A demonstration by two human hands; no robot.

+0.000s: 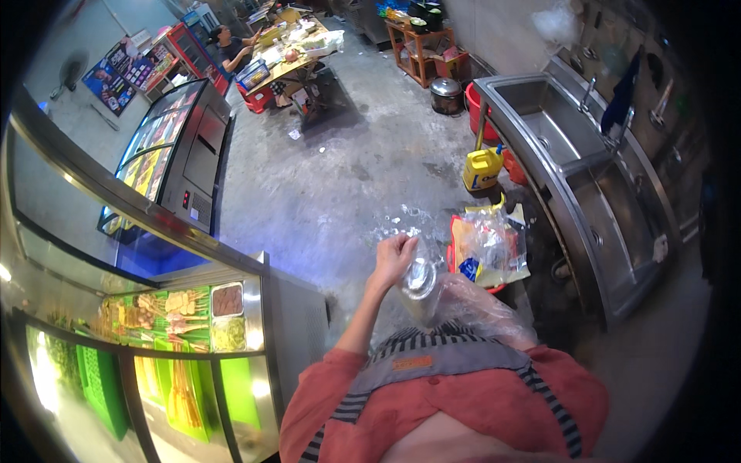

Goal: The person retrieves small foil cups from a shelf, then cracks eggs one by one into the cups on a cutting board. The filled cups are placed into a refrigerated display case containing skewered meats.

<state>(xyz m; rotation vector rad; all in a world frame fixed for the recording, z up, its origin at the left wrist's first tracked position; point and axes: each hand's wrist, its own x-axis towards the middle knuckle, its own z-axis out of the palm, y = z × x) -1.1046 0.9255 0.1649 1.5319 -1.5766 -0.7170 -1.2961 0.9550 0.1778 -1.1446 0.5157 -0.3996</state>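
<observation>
My left hand [396,254] is raised in front of my apron, its fingers closed on the gathered edge of a clear plastic bag [425,309]. Just right of those fingers, a round, shiny, see-through container [419,279] shows in or against the plastic. My right hand [454,292] sits at the container's right side, with clear plastic film over it and the forearm. Glare and folds hide its fingers, so its grip cannot be made out. Below both hands is my striped apron [440,341].
A red bin [450,257] heaped with plastic packaging [492,237] stands ahead right, near a yellow jug [483,169] and a steel double sink [579,168]. A glass display case [173,318] with skewers is at left. A person [231,52] sits by a far table [289,66].
</observation>
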